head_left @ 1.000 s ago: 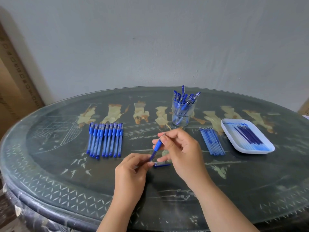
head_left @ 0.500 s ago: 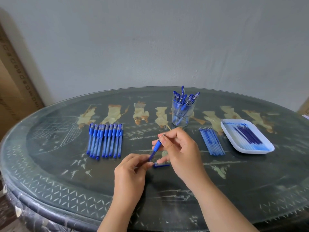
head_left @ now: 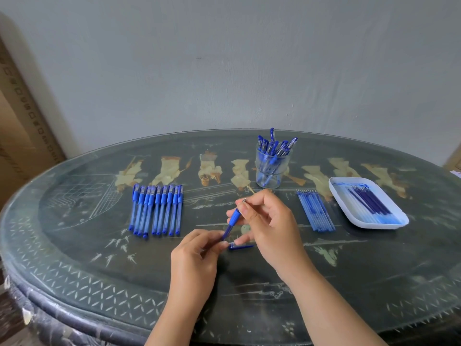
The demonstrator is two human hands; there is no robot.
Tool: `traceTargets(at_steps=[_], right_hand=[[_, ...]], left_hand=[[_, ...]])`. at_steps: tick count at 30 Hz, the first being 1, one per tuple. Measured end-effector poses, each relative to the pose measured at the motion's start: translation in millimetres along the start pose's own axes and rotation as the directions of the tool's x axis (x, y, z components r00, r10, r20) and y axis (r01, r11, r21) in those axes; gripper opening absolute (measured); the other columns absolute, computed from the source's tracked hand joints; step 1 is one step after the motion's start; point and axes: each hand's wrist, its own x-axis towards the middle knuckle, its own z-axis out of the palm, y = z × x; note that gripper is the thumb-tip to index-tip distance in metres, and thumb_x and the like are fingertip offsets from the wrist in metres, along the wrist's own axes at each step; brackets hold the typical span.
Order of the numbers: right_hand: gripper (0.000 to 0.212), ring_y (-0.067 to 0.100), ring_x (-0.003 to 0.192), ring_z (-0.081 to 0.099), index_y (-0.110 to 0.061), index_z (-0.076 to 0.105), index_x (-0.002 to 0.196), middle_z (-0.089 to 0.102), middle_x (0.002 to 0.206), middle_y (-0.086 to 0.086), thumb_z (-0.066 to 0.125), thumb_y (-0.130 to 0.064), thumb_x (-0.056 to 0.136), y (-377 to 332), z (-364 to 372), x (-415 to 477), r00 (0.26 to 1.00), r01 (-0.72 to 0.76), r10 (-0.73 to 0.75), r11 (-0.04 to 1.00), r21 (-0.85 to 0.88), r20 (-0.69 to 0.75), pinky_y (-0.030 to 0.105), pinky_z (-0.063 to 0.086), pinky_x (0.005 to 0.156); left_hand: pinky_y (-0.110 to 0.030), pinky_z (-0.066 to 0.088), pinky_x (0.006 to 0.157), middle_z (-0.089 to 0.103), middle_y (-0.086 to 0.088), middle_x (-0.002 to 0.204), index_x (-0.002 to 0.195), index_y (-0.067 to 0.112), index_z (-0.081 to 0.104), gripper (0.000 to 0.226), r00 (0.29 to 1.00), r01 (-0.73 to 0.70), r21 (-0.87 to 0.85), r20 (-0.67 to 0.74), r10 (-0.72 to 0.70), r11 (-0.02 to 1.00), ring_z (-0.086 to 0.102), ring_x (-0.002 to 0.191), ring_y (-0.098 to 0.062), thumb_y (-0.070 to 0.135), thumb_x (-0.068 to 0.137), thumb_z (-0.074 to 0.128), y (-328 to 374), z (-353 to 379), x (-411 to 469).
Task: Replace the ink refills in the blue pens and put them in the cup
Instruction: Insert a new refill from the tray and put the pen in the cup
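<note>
A blue pen (head_left: 232, 222) slants between both hands above the table's middle, tip pointing up and away. My left hand (head_left: 193, 260) pinches its lower barrel end. My right hand (head_left: 268, 226) pinches the blue grip section near the metal tip. The pen's blue cap (head_left: 240, 246) lies on the table just under the hands. A row of several capped blue pens (head_left: 157, 211) lies to the left. A clear cup (head_left: 272, 166) holding several blue pens stands behind the hands. Loose refills (head_left: 315, 212) lie in a bundle to the right.
A white tray (head_left: 349, 216) with several dark and pale refills sits at the far right. The dark oval table (head_left: 99, 270) has a glass top and a rounded front edge. A grey wall rises right behind it; a cardboard box leans at left.
The hands and pen have barely shifted; the fingers on the grip section have moved slightly.
</note>
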Motion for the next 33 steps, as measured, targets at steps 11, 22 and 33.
traceTargets(at_steps=[11,22,33], right_hand=[[0.011,0.015,0.085,0.073,-0.009,0.056,0.087,0.074,0.086,0.005,0.059,-0.015,0.096,-1,0,0,1.000,-0.013,0.013,1.000,0.015,0.002,0.042,0.060,0.056],[0.028,0.014,0.097,0.070,-0.019,0.060,0.115,0.073,0.101,0.001,0.057,-0.034,0.091,7,-8,6,0.998,-0.049,0.043,0.990,0.131,0.053,0.039,0.061,0.069],[0.016,0.006,0.102,0.050,-0.026,0.067,0.109,0.050,0.106,-0.010,0.060,-0.024,0.095,51,-11,7,0.951,0.154,0.111,0.642,-0.751,0.290,0.023,0.045,0.092]], left_hand=[[-0.003,0.045,0.071,0.067,0.018,0.084,0.089,0.017,0.077,0.024,1.000,0.015,0.003,0.020,-0.015,1.000,0.063,0.085,0.003,-0.001,0.074,0.080,1,-1,0],[-0.013,0.051,0.072,0.070,0.011,0.086,0.086,0.024,0.074,0.025,0.995,0.091,-0.126,-0.016,-0.094,0.988,0.066,0.082,-0.003,0.000,0.079,0.076,2,-1,0],[-0.015,0.052,0.076,0.070,0.012,0.089,0.095,0.020,0.076,0.021,0.989,0.140,-0.156,-0.013,-0.144,0.978,0.066,0.084,-0.004,0.004,0.083,0.073,0,-1,0]])
